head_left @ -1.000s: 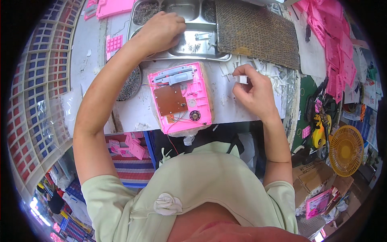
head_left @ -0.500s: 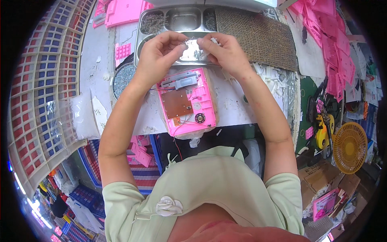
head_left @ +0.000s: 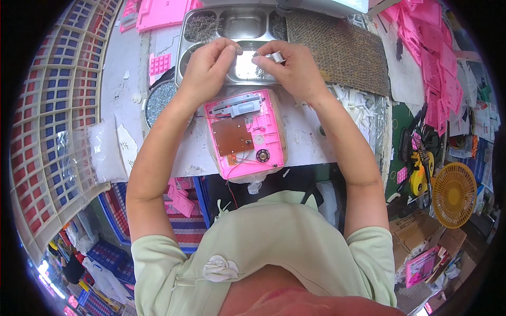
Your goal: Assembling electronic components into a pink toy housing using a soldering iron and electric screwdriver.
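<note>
Both hands are raised over a steel compartment tray. My left hand is closed in a pinch above the tray's near compartment; what its fingertips hold, if anything, is too small to make out. A few centimetres to the right, my right hand grips a small white plastic piece, its thumb and forefinger pinched together. Small metal parts lie in the tray's compartments. Nearer to me, below the hands, lies an open pink plastic housing with a brown circuit board, a grey part and a small round speaker.
Left of the housing is a round dish of small silvery parts. A brown ridged mat lies right of the tray, with loose white plastic pieces before it. Pink panels pile at the far right. A lattice crate stands left.
My hands have moved slightly apart over the tray. The white piece in my right hand has turned and shows more. The pink housing stays in place.
</note>
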Motion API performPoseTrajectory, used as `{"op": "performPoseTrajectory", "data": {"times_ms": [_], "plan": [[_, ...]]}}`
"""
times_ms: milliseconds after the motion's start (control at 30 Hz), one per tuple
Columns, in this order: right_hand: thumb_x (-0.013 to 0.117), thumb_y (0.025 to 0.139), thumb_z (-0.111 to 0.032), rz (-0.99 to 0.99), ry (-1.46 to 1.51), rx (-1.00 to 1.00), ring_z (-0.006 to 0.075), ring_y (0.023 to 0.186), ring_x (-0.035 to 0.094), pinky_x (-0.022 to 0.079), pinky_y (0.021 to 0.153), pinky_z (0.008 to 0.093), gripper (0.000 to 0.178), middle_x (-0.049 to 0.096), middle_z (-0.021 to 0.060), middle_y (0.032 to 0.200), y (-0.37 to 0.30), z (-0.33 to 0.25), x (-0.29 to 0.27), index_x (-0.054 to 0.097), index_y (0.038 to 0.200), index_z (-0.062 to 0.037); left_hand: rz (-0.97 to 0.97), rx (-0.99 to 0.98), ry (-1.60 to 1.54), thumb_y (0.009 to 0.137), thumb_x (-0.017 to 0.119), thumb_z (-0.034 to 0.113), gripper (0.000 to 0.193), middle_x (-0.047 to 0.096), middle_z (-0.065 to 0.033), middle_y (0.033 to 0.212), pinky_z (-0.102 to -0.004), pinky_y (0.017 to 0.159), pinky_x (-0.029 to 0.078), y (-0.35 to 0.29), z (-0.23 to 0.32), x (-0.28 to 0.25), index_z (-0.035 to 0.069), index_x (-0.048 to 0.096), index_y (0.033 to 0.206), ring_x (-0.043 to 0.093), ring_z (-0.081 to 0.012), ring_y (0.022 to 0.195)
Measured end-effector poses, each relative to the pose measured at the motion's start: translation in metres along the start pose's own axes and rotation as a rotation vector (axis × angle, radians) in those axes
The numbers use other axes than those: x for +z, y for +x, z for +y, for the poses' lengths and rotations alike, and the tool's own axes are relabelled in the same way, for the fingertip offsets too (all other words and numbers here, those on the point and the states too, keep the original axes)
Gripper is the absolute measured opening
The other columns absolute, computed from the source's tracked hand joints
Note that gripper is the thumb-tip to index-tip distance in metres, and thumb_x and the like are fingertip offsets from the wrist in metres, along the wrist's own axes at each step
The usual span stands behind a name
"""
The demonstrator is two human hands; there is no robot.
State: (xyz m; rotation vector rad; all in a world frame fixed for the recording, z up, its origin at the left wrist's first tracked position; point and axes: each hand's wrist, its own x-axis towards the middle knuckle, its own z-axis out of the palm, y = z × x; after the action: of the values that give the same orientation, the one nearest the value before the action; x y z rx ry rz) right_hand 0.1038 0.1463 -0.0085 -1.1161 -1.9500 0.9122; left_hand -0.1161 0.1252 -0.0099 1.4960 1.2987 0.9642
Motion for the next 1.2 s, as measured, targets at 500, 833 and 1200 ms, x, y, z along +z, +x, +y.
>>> {"op": "performPoseTrajectory", "data": {"times_ms": [500,833,1200], "plan": [[0.076,0.085,-0.033,-0.137,-0.256,0.003,0.0330,0.072,0.071,0.054,0.067,0.0444,0.025,0.072,0.0128,0.077,-0.001,0.008,-0.018,0.074,0.095,-0.0102,-0.111,0.328,0.357,0.094,0.068,0.027,0.027,0.072,-0.0144,0.088,-0.0371,0.073,0.054,0.009,0.014,0.016,0.001,0.072,0.101,0.069,-0.0275,0.080],[0.074,0.088,-0.037,-0.034,-0.605,-0.199,0.0337,0.076,0.070,0.053,0.065,0.0449,0.029,0.071,0.0118,0.076,0.017,0.009,0.004,0.069,0.101,-0.0117,0.013,-0.128,-0.087,0.096,0.070,0.026,0.030,0.058,0.0009,0.065,-0.0237,0.048,0.039,0.003,0.011,0.007,0.006,0.060,0.075,0.055,-0.0068,0.056],[0.069,0.093,-0.006,-0.357,0.402,0.104,0.0100,0.072,0.066,0.052,0.066,0.0255,0.024,0.072,0.0048,0.095,-0.114,-0.065,-0.013,0.067,0.116,-0.0011,-0.208,-0.458,-0.642,0.098,0.068,0.012,0.010,0.063,-0.0009,0.069,-0.0193,0.044,0.039,-0.150,0.031,0.027,0.003,0.065,0.100,0.056,-0.0057,0.052]]}}
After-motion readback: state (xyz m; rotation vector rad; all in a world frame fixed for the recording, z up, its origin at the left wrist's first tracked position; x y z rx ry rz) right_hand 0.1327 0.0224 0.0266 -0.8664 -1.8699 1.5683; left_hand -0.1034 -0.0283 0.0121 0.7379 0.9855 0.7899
